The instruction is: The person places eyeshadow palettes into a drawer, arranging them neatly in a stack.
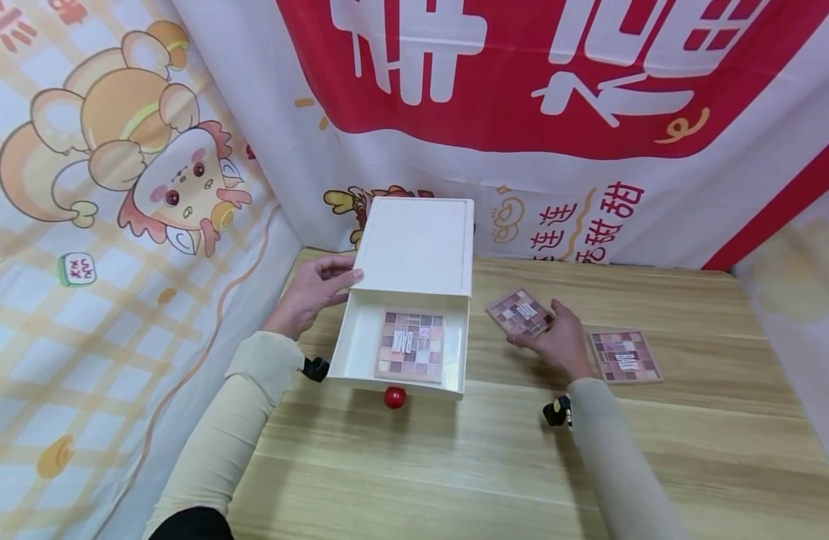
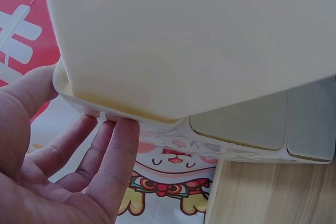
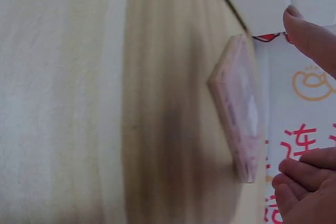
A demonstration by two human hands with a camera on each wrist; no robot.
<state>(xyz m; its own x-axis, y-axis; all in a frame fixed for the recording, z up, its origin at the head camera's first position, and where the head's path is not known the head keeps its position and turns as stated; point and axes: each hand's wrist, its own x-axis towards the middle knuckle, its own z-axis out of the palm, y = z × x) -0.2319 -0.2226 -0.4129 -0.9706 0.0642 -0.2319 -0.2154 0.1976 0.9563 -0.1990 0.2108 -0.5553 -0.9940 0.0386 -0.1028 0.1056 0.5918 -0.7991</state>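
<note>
A white drawer box [image 1: 421, 244] stands near the back of the table with its drawer [image 1: 342, 352] pulled out toward me. A red round knob [image 1: 394, 397] sits on the drawer front. Inside the drawer lies an eyeshadow palette [image 1: 428, 341] with a checkered lid. My left hand [image 1: 314, 291] holds the box's left front edge, its thumb and fingertips against the casing [image 2: 157, 114]. Right of the box, my right hand [image 1: 559, 345] reaches around a second palette [image 1: 518, 311], thumb and fingers spread. In the right wrist view a gap shows between that palette [image 3: 239, 114] and the fingers.
A third palette [image 1: 626, 357] lies flat to the right of my right hand. The wooden table [image 1: 495, 465] meets a printed cloth backdrop [image 1: 556, 172] behind the box, and another patterned cloth [image 1: 103, 315] hangs along the left.
</note>
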